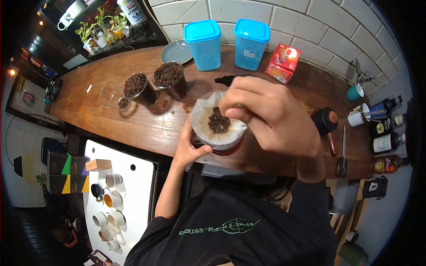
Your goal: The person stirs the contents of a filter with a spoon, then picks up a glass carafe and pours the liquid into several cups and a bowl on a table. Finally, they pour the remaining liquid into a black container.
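Head view: a white paper filter (pixel 202 116) with wet, dark grounds (pixel 219 123) at its bottom sits in a round holder (pixel 220 144) near the front edge of the wooden tabletop (pixel 133 123). It lies between the two hands, directly beside the left and partly beneath the right.

The left hand (pixel 188 148) is curved around the holder's side, its thumb along the near rim. The right hand (pixel 270 113) is above the filter's right side with its fingers curled closed together; what they grip is mostly hidden, so I cannot tell what it is.

Left of the filter, two glasses (pixel 144 94) (pixel 176 86) are heaped with dark, crumbly grounds, with a small glass jar (pixel 124 103) beside the outer one. Behind them are a gray plate (pixel 176 52) and two blue-lidded containers (pixel 203 48) (pixel 251 46), then a red box (pixel 283 63). To the right of the right hand lie a dark round-headed tool (pixel 325 120) and scissors (pixel 341 166), with blades pointing toward the wall.
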